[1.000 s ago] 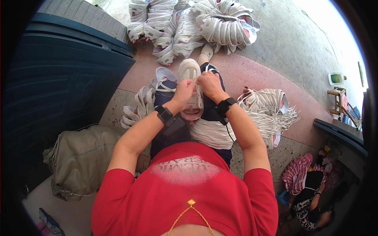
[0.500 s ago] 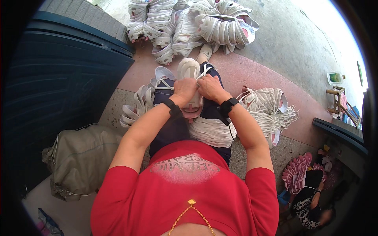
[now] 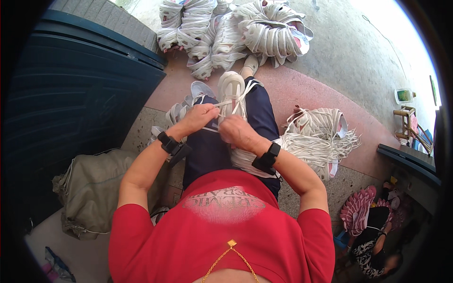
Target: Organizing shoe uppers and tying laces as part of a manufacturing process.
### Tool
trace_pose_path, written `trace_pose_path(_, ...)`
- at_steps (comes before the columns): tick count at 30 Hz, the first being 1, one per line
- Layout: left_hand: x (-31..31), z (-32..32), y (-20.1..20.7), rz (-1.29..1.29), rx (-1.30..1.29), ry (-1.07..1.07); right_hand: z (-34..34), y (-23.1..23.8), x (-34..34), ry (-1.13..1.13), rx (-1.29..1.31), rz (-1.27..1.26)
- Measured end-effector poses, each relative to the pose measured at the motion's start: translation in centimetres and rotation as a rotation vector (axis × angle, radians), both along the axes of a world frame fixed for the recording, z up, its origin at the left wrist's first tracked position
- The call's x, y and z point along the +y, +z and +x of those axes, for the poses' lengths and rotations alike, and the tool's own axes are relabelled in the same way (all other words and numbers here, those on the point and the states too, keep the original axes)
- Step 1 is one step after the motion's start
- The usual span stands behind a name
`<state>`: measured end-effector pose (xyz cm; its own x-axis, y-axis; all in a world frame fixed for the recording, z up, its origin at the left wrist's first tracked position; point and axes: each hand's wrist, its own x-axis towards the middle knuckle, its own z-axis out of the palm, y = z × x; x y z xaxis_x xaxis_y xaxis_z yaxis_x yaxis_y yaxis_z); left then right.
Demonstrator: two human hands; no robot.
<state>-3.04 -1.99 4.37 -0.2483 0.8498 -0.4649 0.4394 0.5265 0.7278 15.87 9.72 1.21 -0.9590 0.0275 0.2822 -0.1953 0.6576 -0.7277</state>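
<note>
A white and pale grey shoe upper (image 3: 231,85) lies over my lap, toe end away from me. White shoelace (image 3: 225,103) crosses its front, and loose lace hangs over its right side. My left hand (image 3: 200,116) is beside the upper's left edge, its thumb and fingers pinched on the lace. My right hand (image 3: 239,133) is curled over the near part of the upper; a strand of lace runs to its fingers, whose tips are partly hidden. Under my right forearm a bundle of white laces (image 3: 245,160) rests across my thigh.
Stacked white uppers (image 3: 229,42) stand ahead on the floor. More uppers with laces (image 3: 321,125) lie right, others (image 3: 177,113) left. A grey-green sack (image 3: 96,188) and dark blue door (image 3: 71,89) are left. Another person (image 3: 373,240) sits lower right near pink uppers (image 3: 357,210).
My hands have come apart and drawn nearer to me, the left to the left and the right down over the upper. Lace now stretches between the upper and my left hand.
</note>
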Motion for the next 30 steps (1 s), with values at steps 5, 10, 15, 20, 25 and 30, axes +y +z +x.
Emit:
trace_pose_path(5, -1.2, -1.3, -1.6, 0.008, -0.44, 0.401, -3.0, -1.3, 0.1, -0.161, -0.269, -0.057)
trace_pose_path(10, 0.8, -0.1, -3.8, 0.003, -0.236, 0.388, -6.0, -4.1, 5.4, -0.253, -0.408, 0.099)
trace_pose_path(15, 2.9, -0.6, -7.7, 0.356, 0.532, 0.062, -6.6, -6.2, 6.2, -0.51, -0.462, -0.085)
trace_pose_path(20, 4.4, -0.6, -7.2, 0.258, 0.74, -0.107, -6.2, -7.3, 6.3, -0.577, -0.46, -0.219)
trace_pose_path(25, 5.4, -0.5, -6.5, 0.294, 0.813, -0.215, -6.6, -7.2, 6.3, -0.543, -0.522, -0.249)
trace_pose_path(30, 7.0, -1.0, -6.1, 0.287, 0.83, -0.375, -6.4, -7.4, 6.3, -0.604, -0.439, -0.343)
